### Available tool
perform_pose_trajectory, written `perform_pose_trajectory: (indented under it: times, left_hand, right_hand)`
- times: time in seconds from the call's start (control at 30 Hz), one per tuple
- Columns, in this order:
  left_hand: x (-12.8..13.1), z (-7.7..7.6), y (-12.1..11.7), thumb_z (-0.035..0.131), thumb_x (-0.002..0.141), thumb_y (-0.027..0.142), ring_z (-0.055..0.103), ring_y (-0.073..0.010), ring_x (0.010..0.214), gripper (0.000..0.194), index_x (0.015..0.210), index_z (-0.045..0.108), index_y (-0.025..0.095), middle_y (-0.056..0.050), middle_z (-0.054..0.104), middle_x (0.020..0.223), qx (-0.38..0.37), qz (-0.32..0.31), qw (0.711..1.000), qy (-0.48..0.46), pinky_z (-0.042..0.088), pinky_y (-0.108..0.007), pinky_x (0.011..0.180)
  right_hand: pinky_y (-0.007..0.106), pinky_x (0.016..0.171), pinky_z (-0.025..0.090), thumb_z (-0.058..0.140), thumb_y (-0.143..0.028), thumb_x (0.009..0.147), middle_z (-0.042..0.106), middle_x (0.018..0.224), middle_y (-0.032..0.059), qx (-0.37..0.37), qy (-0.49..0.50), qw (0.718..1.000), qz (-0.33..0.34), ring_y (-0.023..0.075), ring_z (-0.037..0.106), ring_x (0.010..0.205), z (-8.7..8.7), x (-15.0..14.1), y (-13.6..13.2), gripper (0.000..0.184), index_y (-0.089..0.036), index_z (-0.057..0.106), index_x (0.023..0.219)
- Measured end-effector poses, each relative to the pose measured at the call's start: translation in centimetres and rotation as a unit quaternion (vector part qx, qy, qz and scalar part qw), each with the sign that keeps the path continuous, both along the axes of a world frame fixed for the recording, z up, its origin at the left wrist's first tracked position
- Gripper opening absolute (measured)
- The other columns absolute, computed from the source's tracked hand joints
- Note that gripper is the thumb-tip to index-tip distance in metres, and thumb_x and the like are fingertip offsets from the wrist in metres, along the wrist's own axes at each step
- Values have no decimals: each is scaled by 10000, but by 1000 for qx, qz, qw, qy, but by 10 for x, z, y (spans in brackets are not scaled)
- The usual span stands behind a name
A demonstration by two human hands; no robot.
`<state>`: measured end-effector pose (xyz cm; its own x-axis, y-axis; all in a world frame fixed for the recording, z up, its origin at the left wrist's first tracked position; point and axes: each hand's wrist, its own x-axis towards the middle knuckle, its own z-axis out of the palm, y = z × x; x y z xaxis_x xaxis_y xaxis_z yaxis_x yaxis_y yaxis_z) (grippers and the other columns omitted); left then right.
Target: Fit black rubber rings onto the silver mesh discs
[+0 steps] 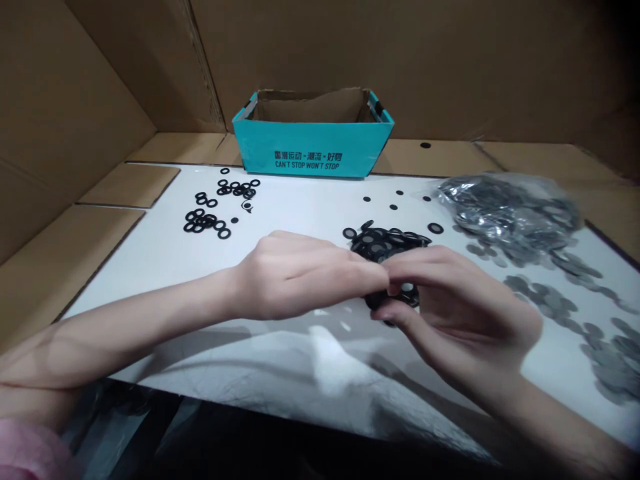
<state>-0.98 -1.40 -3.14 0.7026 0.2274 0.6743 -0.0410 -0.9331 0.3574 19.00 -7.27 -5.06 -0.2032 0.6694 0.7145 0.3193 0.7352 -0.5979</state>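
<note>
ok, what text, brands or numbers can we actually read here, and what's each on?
"国潮运动-潮流-好物": upper line on the front of the teal box; separators could be dots or dashes.
"CAN'T STOP WON'T STOP": lower line, same face.
Small dark mark among the black rings: too small to make out.
Clear plastic bag: no legible text, glare and blur.
No readable numbers.

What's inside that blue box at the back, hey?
Only the upper part of the blue box's brown inner walls shows. Its front side hides the bottom, so I can't tell whether anything lies in there.
</note>
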Motion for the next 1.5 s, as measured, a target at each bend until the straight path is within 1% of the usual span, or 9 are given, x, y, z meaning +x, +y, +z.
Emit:
perform_pose_trajectory:
  times: [0.27, 0.6, 0.73, 0.93, 1.03, 1.13, 1.27, 1.4, 1.5]
  left_hand:
    - [-1, 8, 2, 507, 927, 143, 724, -162, 778, 216, 844, 702, 189, -89, 774, 875, 74, 16, 997, 33, 548, -236, 689]
    - [-2, 15, 1, 413, 918, 175, 690, -185, 689, 324, 688, 639, 204, -90, 741, 756, 2, 24, 994, 103, 541, -278, 633]
    - [-3, 17, 1, 434, 905, 210, 684, -186, 704, 297, 687, 636, 222, -75, 736, 757, -33, 34, 993, 104, 548, -287, 664]
    - [1, 19, 3, 409, 927, 293, 641, -182, 616, 361, 653, 641, 256, -46, 653, 601, 15, 40, 992, 122, 525, -301, 602]
    - [2, 17, 7, 425, 928, 289, 627, -174, 591, 341, 662, 635, 255, -38, 633, 582, 40, 51, 990, 126, 495, -290, 560]
    - [1, 11, 12, 468, 910, 203, 640, -154, 632, 241, 733, 624, 255, -21, 668, 660, 102, 75, 989, 78, 462, -262, 561]
    - [-1, 1, 17, 504, 859, 90, 617, -128, 602, 167, 788, 580, 221, -9, 673, 686, 191, 86, 978, 19, 419, -239, 555]
    - [-3, -1, 21, 494, 858, 97, 593, -120, 572, 152, 781, 576, 200, -5, 670, 669, 200, 104, 974, 28, 403, -238, 547]
    - [-4, 3, 22, 497, 879, 122, 620, -108, 616, 143, 827, 611, 192, -12, 701, 732, 114, 97, 988, 41, 442, -216, 573]
  right_hand:
    - [305, 600, 519, 714, -111, 785, 687, 817, 24, -36, -8, 999, -1, 160, 632, 715, 7, -2, -3, 217, -257, 694, 943]
    - [294, 665, 550, 757, -102, 746, 673, 829, 24, -86, 28, 996, 26, 156, 639, 792, 9, -2, -3, 172, -231, 705, 847]
    - [281, 666, 544, 774, -202, 750, 644, 801, 29, -182, 77, 979, 48, 159, 621, 799, 7, -1, 1, 81, -228, 698, 751]
    - [224, 608, 508, 683, -375, 840, 588, 806, 16, -330, 154, 922, 128, 115, 574, 730, 1, 1, 4, 204, -205, 626, 743]
    - [223, 607, 505, 719, -364, 804, 617, 789, 5, -304, 179, 933, 67, 107, 587, 702, 5, 9, 9, 179, -212, 636, 759]
    - [236, 614, 476, 761, -197, 734, 672, 767, 13, -208, 83, 969, -99, 108, 611, 691, 12, 28, 29, 93, -200, 684, 786]
    - [296, 604, 447, 752, -221, 720, 724, 822, 95, -202, -16, 932, -300, 136, 620, 679, 17, 64, 72, 159, -138, 734, 855]
    - [333, 622, 437, 744, -212, 723, 740, 836, 123, -221, -68, 910, -343, 130, 592, 626, 15, 88, 99, 201, -133, 774, 905]
    - [319, 620, 442, 722, -198, 755, 742, 852, 116, -219, -67, 914, -334, 124, 594, 638, 14, 87, 93, 127, -162, 781, 862]
